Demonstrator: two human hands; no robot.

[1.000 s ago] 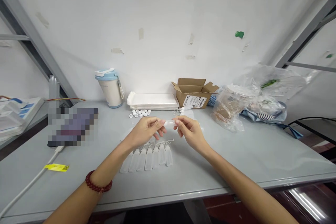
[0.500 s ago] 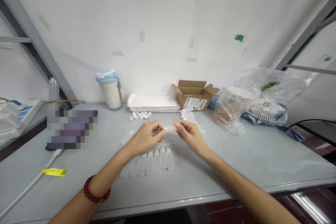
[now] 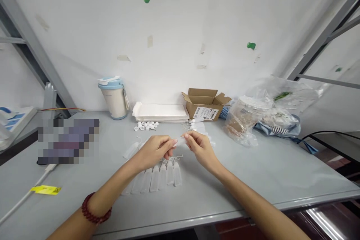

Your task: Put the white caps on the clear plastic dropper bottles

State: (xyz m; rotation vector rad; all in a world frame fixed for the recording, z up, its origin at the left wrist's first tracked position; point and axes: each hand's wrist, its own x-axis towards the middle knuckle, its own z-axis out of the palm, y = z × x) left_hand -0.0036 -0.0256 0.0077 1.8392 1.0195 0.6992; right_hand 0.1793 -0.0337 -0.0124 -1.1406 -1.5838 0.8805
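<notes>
Between my two hands, above the table, is a small translucent plastic squeeze bottle [image 3: 180,141], mostly covered by fingers. My left hand [image 3: 157,150] pinches its left end with thumb and fingers. At the other end, my right hand [image 3: 199,147] grips it between thumb and forefinger. Below my hands lies a row of similar translucent bottles [image 3: 154,180], with thin white strings or tubes at their tops. Another bottle [image 3: 131,150] lies left of my left hand. More bottles [image 3: 199,125] lie behind my right hand, partly hidden by it.
Small white caps [image 3: 146,125] lie in front of a white stack [image 3: 161,112]. Along the wall stand a cup [image 3: 114,99], an open cardboard box [image 3: 206,107] and plastic bags [image 3: 247,116]. A blurred-out device [image 3: 70,140] with a white cable [image 3: 26,195] lies at left.
My left thumb has straightened along the bottle's left end, and the fingers of that hand have shifted slightly. My right hand keeps its pinch. The whole view has moved a little.
</notes>
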